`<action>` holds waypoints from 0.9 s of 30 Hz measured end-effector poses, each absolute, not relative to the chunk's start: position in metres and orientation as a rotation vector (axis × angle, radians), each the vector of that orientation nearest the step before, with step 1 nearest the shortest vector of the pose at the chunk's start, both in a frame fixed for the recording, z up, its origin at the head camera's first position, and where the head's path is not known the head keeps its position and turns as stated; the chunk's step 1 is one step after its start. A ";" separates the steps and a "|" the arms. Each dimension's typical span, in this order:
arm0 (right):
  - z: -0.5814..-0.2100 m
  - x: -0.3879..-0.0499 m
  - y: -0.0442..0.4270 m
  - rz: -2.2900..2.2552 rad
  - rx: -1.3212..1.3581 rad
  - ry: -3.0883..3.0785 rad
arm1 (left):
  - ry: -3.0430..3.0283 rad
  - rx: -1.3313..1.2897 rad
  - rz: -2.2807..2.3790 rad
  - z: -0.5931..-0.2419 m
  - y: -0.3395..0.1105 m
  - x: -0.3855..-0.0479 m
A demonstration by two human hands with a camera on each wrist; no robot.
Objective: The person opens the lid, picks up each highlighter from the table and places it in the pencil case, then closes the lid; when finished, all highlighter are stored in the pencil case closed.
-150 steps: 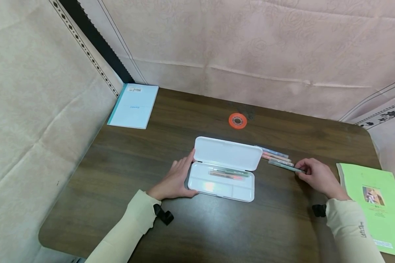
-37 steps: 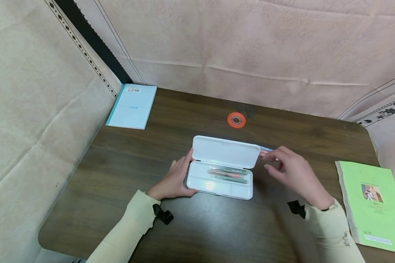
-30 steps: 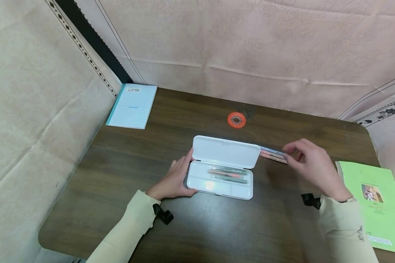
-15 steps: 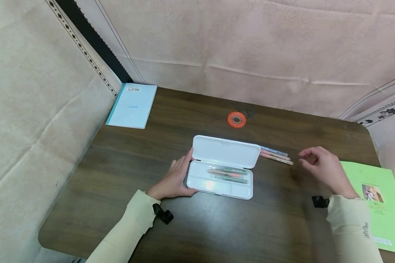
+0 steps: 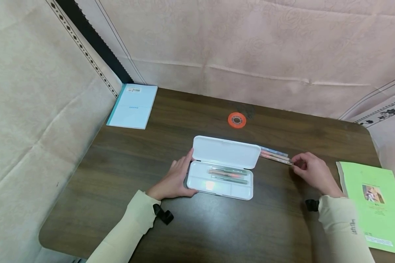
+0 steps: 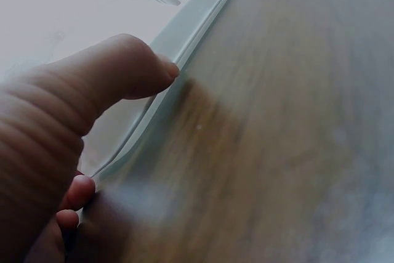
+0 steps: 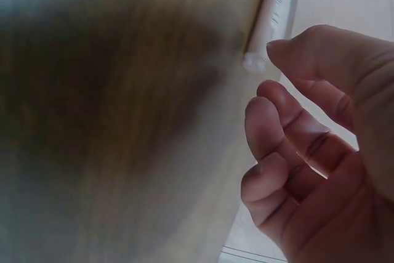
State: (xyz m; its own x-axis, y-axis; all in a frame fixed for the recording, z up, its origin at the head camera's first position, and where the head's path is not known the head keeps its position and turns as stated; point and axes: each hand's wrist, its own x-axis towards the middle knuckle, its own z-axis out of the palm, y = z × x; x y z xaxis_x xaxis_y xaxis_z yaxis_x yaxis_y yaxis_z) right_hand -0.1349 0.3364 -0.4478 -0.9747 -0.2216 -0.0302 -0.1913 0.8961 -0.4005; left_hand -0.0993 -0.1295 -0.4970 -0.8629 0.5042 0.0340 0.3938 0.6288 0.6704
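Observation:
In the head view a white pencil case [image 5: 224, 182] lies with its lid [image 5: 227, 151] raised. Several pens [image 5: 228, 175], green and pinkish, rest inside it. My left hand [image 5: 176, 179] grips the case's left end, and the left wrist view shows its thumb [image 6: 132, 69] on the edge. Right of the lid lie three pens: a blue one [image 5: 274, 151], a pink one [image 5: 273, 155] and a pale pinkish one [image 5: 276, 159]. My right hand [image 5: 312, 171] has thumb and fingers bent at the pale pen's clear end [image 7: 253, 61]; whether they touch it I cannot tell.
An orange disc [image 5: 237, 120] with a hole lies behind the case on the brown table [image 5: 217, 230]. A light blue notebook [image 5: 133, 107] is at the back left. At the right, a green book [image 5: 375, 204] lies beside my right forearm.
A green pen from the row now lies in the case. My right hand drew right, off the row, then came back left to the pale pen's end. My left hand has stayed put.

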 end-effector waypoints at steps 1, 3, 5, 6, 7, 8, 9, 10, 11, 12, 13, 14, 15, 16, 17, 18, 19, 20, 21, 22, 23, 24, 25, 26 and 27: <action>-0.449 -0.135 0.336 -0.622 -0.328 2.988 | 2.689 0.747 1.052 -0.497 -0.129 -0.099; -0.450 -0.135 0.334 -0.627 -0.332 3.001 | 2.688 0.748 1.051 -0.497 -0.129 -0.099; -0.451 -0.135 0.333 -0.638 -0.340 3.009 | 2.690 0.752 1.051 -0.498 -0.129 -0.099; -0.451 -0.135 0.332 -0.638 -0.343 3.016 | 2.692 0.753 1.052 -0.498 -0.129 -0.099; -0.452 -0.135 0.331 -0.640 -0.348 3.020 | 2.694 0.754 1.054 -0.498 -0.129 -0.099; -0.452 -0.135 0.331 -0.641 -0.352 3.022 | 2.695 0.755 1.055 -0.499 -0.129 -0.100; -0.452 -0.135 0.330 -0.642 -0.356 3.022 | 2.696 0.757 1.058 -0.499 -0.129 -0.100; -0.453 -0.135 0.330 -0.642 -0.359 3.019 | 2.696 0.759 1.059 -0.499 -0.129 -0.100; -0.453 -0.135 0.330 -0.641 -0.364 3.018 | 2.694 0.758 1.061 -0.499 -0.129 -0.100; -0.454 -0.134 0.329 -0.638 -0.366 3.017 | 2.693 0.758 1.061 -0.499 -0.129 -0.100; -0.454 -0.134 0.329 -0.636 -0.369 3.015 | 2.691 0.759 1.064 -0.499 -0.129 -0.100; -0.455 -0.133 0.329 -0.633 -0.369 3.014 | 2.695 0.762 1.061 -0.499 -0.129 -0.100; -0.455 -0.133 0.329 -0.633 -0.370 3.012 | 2.695 0.763 1.059 -0.499 -0.129 -0.100; -0.456 -0.133 0.329 -0.631 -0.368 3.012 | 2.693 0.762 1.059 -0.499 -0.129 -0.100; -0.456 -0.133 0.329 -0.630 -0.365 3.012 | 2.694 0.762 1.057 -0.499 -0.129 -0.100; -0.457 -0.132 0.329 -0.631 -0.359 3.008 | 2.693 0.760 1.056 -0.499 -0.129 -0.100; -0.457 -0.132 0.329 -0.634 -0.351 3.005 | 2.694 0.759 1.055 -0.499 -0.129 -0.100; -0.458 -0.132 0.330 -0.639 -0.341 3.000 | 2.698 0.761 1.050 -0.499 -0.129 -0.100; -0.459 -0.131 0.330 -0.646 -0.330 2.993 | 2.695 0.757 1.050 -0.499 -0.129 -0.100; -0.459 -0.131 0.331 -0.654 -0.320 2.989 | 2.694 0.757 1.052 -0.499 -0.129 -0.100; -0.460 -0.131 0.332 -0.665 -0.314 2.987 | 2.695 0.757 1.051 -0.498 -0.129 -0.100; -0.461 -0.130 0.332 -0.676 -0.309 2.985 | 2.695 0.757 1.053 -0.498 -0.129 -0.100; -0.462 -0.130 0.333 -0.687 -0.306 2.987 | 2.694 0.756 1.054 -0.498 -0.129 -0.100; -0.462 -0.129 0.334 -0.700 -0.304 2.987 | 2.694 0.756 1.055 -0.498 -0.129 -0.100; -0.462 -0.128 0.335 -0.712 -0.301 2.985 | 2.689 0.752 1.059 -0.498 -0.129 -0.099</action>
